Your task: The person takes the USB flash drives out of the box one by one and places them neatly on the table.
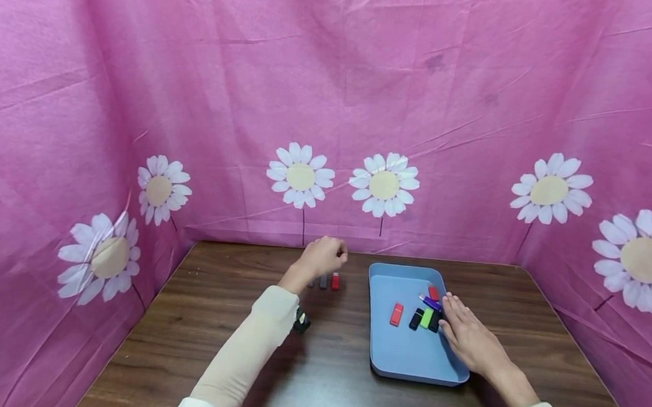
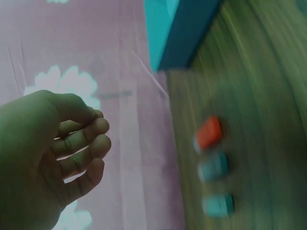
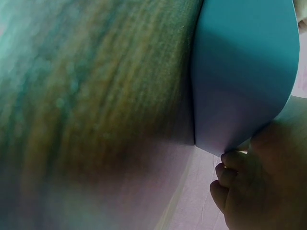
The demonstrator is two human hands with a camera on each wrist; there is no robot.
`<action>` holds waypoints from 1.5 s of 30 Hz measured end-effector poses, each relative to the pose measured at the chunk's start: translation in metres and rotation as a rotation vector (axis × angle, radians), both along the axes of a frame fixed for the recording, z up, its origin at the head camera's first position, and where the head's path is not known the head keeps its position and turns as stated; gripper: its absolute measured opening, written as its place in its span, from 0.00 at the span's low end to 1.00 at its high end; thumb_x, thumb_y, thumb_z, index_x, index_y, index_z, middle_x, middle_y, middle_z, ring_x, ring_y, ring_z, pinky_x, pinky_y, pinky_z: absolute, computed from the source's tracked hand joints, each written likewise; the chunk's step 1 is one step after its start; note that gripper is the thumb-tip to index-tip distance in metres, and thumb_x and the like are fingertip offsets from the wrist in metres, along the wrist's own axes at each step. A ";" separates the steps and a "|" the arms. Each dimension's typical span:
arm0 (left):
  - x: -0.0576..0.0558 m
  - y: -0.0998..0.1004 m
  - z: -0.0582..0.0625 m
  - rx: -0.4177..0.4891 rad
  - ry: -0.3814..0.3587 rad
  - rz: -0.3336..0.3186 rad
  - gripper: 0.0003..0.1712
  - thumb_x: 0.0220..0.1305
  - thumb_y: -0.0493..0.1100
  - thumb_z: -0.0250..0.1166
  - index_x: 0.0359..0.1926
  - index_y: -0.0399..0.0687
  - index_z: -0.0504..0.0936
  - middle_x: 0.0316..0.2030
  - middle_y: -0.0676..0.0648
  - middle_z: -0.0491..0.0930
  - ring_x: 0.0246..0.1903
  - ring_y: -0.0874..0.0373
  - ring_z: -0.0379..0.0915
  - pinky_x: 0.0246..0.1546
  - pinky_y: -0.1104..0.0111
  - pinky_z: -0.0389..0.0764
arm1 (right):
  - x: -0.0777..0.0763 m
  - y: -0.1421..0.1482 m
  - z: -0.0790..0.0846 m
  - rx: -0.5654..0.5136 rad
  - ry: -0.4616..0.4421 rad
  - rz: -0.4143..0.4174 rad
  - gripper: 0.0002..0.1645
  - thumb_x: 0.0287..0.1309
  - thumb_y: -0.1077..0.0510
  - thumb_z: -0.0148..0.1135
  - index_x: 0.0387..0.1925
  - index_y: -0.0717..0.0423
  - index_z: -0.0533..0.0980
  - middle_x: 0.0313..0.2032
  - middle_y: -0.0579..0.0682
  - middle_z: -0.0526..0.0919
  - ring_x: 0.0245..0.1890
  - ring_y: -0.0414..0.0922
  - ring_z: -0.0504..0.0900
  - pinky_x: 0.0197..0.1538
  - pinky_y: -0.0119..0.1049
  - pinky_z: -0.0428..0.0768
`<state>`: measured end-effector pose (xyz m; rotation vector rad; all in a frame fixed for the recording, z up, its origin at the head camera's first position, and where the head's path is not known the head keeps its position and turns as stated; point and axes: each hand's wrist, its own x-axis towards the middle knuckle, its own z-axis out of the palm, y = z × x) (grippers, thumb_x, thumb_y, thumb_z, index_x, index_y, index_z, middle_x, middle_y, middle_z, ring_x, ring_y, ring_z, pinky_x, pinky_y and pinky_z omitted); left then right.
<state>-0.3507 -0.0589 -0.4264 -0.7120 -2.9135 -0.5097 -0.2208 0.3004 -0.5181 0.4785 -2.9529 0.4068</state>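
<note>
My left hand (image 1: 325,255) is raised over the far part of the table, fingers loosely curled and nothing visible in them. Below it stand a red USB stick (image 1: 335,282), a dark grey one (image 1: 323,282) and a third (image 1: 311,283) mostly hidden by the wrist; the left wrist view shows all three in a row, blurred. A blue tray (image 1: 400,357) lies to the right. Inside are a salmon USB stick (image 1: 396,314), a lime green one (image 1: 427,318), a purple one (image 1: 432,303), a red one (image 1: 434,293) and two black ones (image 1: 416,319). My right hand (image 1: 471,337) rests on the tray's right rim, fingers extended.
The brown wooden table (image 1: 183,344) ends at a pink cloth backdrop (image 1: 337,104) printed with white daisies, which also rises along both sides. The tray's raised walls (image 3: 240,96) stand up from the tabletop. A dark wrist strap (image 1: 301,320) shows under the left sleeve.
</note>
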 end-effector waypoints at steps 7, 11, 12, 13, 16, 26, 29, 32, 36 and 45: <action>0.011 0.036 0.006 -0.001 -0.033 -0.020 0.09 0.73 0.48 0.64 0.45 0.54 0.89 0.35 0.56 0.86 0.32 0.62 0.77 0.39 0.64 0.82 | 0.001 -0.002 0.000 -0.003 -0.010 0.007 0.38 0.80 0.51 0.55 0.77 0.74 0.61 0.78 0.73 0.61 0.78 0.71 0.61 0.75 0.68 0.65; 0.015 0.056 0.010 -0.015 -0.039 -0.023 0.09 0.75 0.50 0.64 0.46 0.55 0.88 0.36 0.57 0.87 0.34 0.63 0.79 0.41 0.63 0.83 | 0.000 -0.002 0.001 0.003 -0.009 0.009 0.38 0.80 0.51 0.55 0.77 0.74 0.60 0.78 0.74 0.61 0.78 0.71 0.61 0.75 0.68 0.65; 0.016 0.060 0.011 -0.021 -0.038 -0.024 0.09 0.75 0.50 0.64 0.46 0.55 0.88 0.37 0.57 0.87 0.35 0.63 0.80 0.42 0.62 0.83 | 0.000 -0.002 0.001 0.004 -0.008 0.009 0.38 0.80 0.51 0.55 0.77 0.74 0.60 0.78 0.74 0.61 0.78 0.71 0.61 0.75 0.68 0.65; 0.017 0.065 0.012 -0.025 -0.040 -0.025 0.09 0.76 0.50 0.64 0.46 0.55 0.87 0.38 0.57 0.88 0.36 0.62 0.80 0.43 0.62 0.84 | 0.000 -0.001 0.001 0.005 -0.009 0.008 0.38 0.80 0.51 0.55 0.77 0.74 0.60 0.78 0.74 0.61 0.78 0.71 0.62 0.75 0.68 0.65; 0.019 0.079 0.014 -0.037 -0.046 -0.032 0.09 0.76 0.50 0.64 0.46 0.55 0.87 0.40 0.57 0.88 0.39 0.62 0.81 0.45 0.61 0.84 | 0.000 -0.001 0.001 0.004 -0.012 0.007 0.39 0.81 0.51 0.54 0.77 0.74 0.60 0.78 0.74 0.60 0.78 0.71 0.62 0.75 0.68 0.65; 0.023 0.125 0.004 -0.064 -0.108 -0.014 0.12 0.74 0.54 0.67 0.32 0.58 0.86 0.28 0.61 0.81 0.31 0.64 0.76 0.34 0.68 0.77 | 0.000 -0.001 -0.002 0.020 -0.018 -0.003 0.39 0.80 0.50 0.55 0.77 0.74 0.61 0.78 0.73 0.61 0.78 0.71 0.62 0.75 0.68 0.65; 0.022 0.139 0.000 -0.088 -0.119 0.004 0.20 0.73 0.54 0.67 0.23 0.55 0.79 0.19 0.58 0.68 0.24 0.63 0.68 0.29 0.69 0.72 | -0.001 -0.002 -0.001 0.024 -0.008 -0.003 0.39 0.80 0.50 0.55 0.77 0.74 0.61 0.77 0.74 0.61 0.77 0.71 0.62 0.74 0.68 0.65; 0.025 0.153 -0.001 -0.110 -0.125 0.031 0.21 0.73 0.55 0.67 0.23 0.55 0.78 0.18 0.58 0.67 0.24 0.63 0.68 0.30 0.68 0.73 | -0.001 -0.002 0.000 0.021 -0.010 -0.005 0.39 0.80 0.51 0.56 0.77 0.74 0.61 0.77 0.74 0.61 0.77 0.72 0.62 0.74 0.68 0.64; 0.030 0.168 -0.005 -0.131 -0.129 0.054 0.15 0.73 0.57 0.67 0.32 0.57 0.85 0.27 0.58 0.80 0.30 0.62 0.78 0.38 0.66 0.81 | 0.000 -0.002 0.000 0.018 -0.009 -0.003 0.39 0.79 0.52 0.57 0.77 0.75 0.61 0.77 0.74 0.61 0.77 0.72 0.62 0.75 0.68 0.64; 0.039 0.191 -0.023 -0.119 -0.175 0.027 0.15 0.76 0.51 0.65 0.30 0.56 0.84 0.22 0.56 0.72 0.26 0.62 0.73 0.30 0.70 0.76 | 0.000 -0.001 -0.002 0.012 0.048 0.012 0.36 0.78 0.55 0.58 0.75 0.76 0.64 0.75 0.75 0.65 0.76 0.72 0.65 0.73 0.68 0.67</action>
